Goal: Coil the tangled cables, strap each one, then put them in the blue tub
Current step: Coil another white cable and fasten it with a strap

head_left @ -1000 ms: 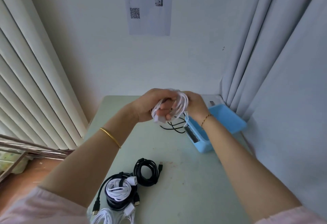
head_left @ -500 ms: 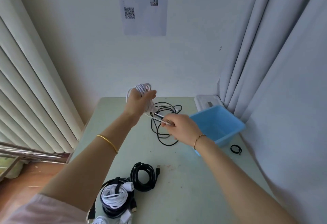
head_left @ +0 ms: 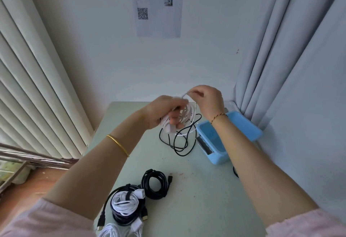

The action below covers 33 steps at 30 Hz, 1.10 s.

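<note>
The pale green worktop (head_left: pixel 196 208) is carrying all the work. The rectangular blue plastic tub (head_left: pixel 219 158) is standing at its right side. No cable is showing in the part of its interior not hidden by the right forearm, so stowing is judged not yet begun.

At the near edge, finished bundles are lying together:
- a coiled black cable (head_left: pixel 155 184);
- a coiled white cable (head_left: pixel 124 202) bound with a dark strap, resting on a further black coil;
- another white bundle (head_left: pixel 112 232), cut by the frame edge.

A loose black cable (head_left: pixel 179 139) is sprawling uncoiled just left of the tub. Above it, the left hand (head_left: pixel 164 111) is gripping a thin white cable (head_left: pixel 187 115), fingers curled round its loops. The right hand (head_left: pixel 207 98) is pinching the free end between thumb and fingertip.

Judgement: this coil is nearing completion, with its strap outstanding and the black cable yet to be coiled.
</note>
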Available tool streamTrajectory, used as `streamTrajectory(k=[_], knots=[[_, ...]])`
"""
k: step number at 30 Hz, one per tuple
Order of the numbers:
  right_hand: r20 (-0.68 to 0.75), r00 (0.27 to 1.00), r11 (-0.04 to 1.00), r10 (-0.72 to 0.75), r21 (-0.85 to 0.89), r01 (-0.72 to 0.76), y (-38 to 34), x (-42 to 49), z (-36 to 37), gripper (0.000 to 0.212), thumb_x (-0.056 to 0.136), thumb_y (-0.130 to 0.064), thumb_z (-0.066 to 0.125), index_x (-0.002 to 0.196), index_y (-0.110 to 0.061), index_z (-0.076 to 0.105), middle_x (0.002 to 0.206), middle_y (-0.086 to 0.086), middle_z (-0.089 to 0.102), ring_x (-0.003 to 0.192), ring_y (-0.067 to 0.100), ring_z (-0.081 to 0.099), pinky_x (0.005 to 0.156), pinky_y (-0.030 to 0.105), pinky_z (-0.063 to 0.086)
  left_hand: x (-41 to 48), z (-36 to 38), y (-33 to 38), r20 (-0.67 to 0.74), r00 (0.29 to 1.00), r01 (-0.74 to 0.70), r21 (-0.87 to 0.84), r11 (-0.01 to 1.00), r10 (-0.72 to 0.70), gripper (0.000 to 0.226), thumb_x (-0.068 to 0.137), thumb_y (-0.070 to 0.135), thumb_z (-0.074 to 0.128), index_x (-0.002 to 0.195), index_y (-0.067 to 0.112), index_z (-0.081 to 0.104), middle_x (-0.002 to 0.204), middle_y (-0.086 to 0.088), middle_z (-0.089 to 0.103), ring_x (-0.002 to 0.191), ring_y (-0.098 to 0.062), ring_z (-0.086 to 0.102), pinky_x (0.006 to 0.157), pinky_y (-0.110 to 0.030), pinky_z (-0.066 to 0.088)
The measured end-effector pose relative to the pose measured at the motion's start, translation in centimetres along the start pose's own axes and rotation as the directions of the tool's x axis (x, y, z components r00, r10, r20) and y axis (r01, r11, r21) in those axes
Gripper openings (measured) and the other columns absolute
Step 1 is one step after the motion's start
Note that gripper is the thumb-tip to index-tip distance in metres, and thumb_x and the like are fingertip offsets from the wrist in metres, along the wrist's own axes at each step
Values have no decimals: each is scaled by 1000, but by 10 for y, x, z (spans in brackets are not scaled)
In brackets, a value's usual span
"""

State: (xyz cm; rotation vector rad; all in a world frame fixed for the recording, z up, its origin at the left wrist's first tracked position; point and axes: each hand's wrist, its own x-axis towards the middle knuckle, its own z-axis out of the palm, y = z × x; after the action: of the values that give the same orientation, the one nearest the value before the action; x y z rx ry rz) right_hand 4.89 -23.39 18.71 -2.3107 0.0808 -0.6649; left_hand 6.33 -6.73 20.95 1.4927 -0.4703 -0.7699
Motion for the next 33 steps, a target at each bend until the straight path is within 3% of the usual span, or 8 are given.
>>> streamTrajectory(k=[3,8,13,17,21,24,29,33], knots=[[143,981,991,130,6,-132,17,-13,16,42,86,-39,46,56,-11,54,55,7,50,55,15,41,55,27,32,4,-4,11,109,992,-14,-386,922,60,28,99,21,37,71,14,38,36,7,31,34,-11,36,60,-28,50],[405,852,941,331,-71,-332,60,-54,38,28,92,-27,51,69,-14,57,58,0,44,58,17,43,59,26,38,11,-14,18,-22,982,-153,-677,720,188,31,94,26,40,66,14,43,45,1,51,53,-15,52,62,-24,54],[379,767,749,517,233,-620,75,-58,43,19,97,-16,44,82,-6,53,87,14,60,73,28,64,72,42,55,18,-25,17,-293,934,-351,-667,657,202,40,103,30,33,119,-2,50,100,-13,71,88,-21,71,81,-32,56],[186,855,734,483,446,-512,47,-27,29,20,99,-17,42,83,-8,52,87,11,60,88,27,64,83,39,56,24,-33,14,-521,841,-468,-567,677,144,43,102,26,41,131,-5,43,112,-18,65,91,-22,69,82,-32,53],[75,944,804,320,505,-313,13,-1,15,23,99,-17,44,77,-19,52,85,6,60,95,30,61,89,38,52,27,-40,17,-585,808,-476,-580,661,69,42,103,26,39,133,-3,41,120,-18,63,90,-22,67,79,-31,52],[86,959,727,269,636,-261,-4,22,9,19,98,-16,46,81,-17,55,87,0,58,95,20,59,85,30,53,29,-39,17,-581,813,-458,-599,658,37,34,102,23,38,128,1,41,107,-18,67,85,-25,70,84,-35,51],[196,967,450,163,857,-250,-33,63,-4,19,101,-16,41,86,-11,51,109,8,58,109,24,58,95,34,47,31,-34,15,-541,841,-397,-591,702,20,20,101,21,37,102,4,46,110,-23,66,82,-28,71,82,-37,51],[142,986,462,83,871,-164,-63,87,-17,19,102,-17,38,86,-14,48,121,12,54,124,25,51,100,32,42,30,-32,16,-534,845,-361,-553,751,14,18,100,20,39,95,5,47,101,-20,68,81,-28,71,89,-40,48]])
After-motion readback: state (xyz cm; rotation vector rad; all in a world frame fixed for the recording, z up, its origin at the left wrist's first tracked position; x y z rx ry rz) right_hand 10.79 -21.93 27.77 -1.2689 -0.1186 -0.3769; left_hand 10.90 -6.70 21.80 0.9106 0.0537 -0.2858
